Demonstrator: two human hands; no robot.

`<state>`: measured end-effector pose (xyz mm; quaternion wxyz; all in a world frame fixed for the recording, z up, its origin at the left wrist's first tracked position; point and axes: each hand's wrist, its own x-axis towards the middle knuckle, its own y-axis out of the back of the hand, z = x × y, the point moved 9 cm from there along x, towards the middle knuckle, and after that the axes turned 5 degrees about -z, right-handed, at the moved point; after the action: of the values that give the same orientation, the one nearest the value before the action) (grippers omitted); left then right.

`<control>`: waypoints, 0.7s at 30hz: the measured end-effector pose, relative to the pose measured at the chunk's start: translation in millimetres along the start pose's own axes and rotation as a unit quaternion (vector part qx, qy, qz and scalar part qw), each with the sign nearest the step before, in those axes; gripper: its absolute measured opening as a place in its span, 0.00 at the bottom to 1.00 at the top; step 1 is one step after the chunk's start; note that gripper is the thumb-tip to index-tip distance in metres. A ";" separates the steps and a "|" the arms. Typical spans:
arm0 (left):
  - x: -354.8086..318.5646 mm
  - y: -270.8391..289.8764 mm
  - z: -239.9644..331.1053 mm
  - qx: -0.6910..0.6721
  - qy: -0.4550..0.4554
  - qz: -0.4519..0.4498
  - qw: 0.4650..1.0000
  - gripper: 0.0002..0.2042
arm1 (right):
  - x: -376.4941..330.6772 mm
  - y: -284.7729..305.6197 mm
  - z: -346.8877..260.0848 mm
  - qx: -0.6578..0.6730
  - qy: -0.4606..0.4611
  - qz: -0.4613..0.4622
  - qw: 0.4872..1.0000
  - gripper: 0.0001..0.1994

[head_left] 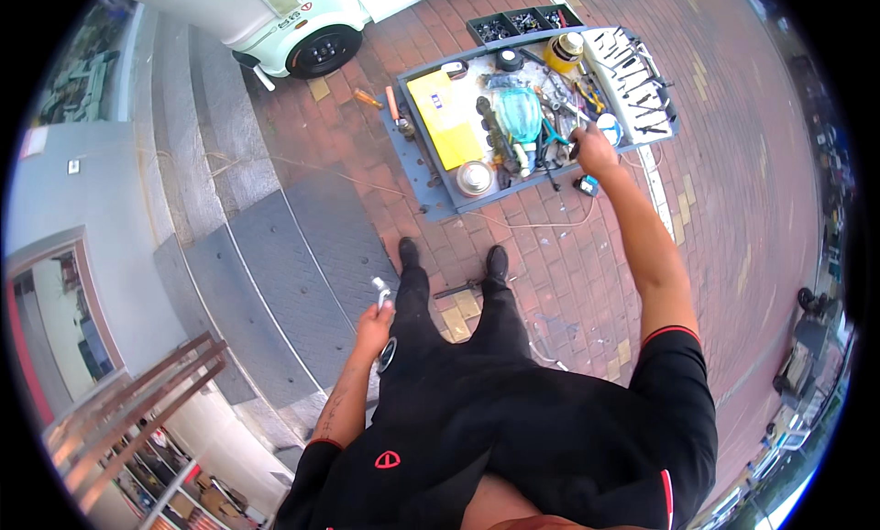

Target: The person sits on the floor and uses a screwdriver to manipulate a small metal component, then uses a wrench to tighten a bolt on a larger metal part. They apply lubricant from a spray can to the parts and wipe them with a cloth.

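Right hand [594, 149] fingers closed round dark tool handle [574, 150], at front edge of grey tool tray [431, 195] on brick ground. Left hand [374, 326] down by leg, fingers gripping small shiny metal piece [380, 292]. Yellow box [445, 117] lying in tray.

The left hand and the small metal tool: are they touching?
Touching. The head view shows the left hand closed around the small metal tool, which sticks out above the fingers.

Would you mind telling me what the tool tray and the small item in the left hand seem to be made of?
The tool tray looks like painted sheet metal: flat grey-blue finish, thin raised rims. The small item held in the left hand appears to be bare metal, silvery and shiny, though it is too small to be sure.
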<state>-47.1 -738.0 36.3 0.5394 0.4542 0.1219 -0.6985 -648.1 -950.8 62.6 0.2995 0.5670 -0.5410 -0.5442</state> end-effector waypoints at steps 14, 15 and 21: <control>10.0 8.4 191.1 -0.240 0.030 -0.520 0.819 0.18 | -375.8 89.7 -162.5 0.585 -0.198 0.331 0.713 0.11; -9.0 -1.7 209.7 -0.249 0.042 -0.561 0.789 0.19 | -383.4 79.9 -186.9 0.635 -0.194 0.333 0.670 0.10; -101.8 -67.2 259.3 -0.182 0.031 -0.692 0.698 0.20 | -404.8 87.6 -279.6 0.625 -0.169 0.388 0.656 0.11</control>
<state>-235.0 -817.6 237.4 -0.0281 0.1562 0.5430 -0.8246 -338.2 -660.8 326.3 -0.0384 0.2570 -0.9656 0.0019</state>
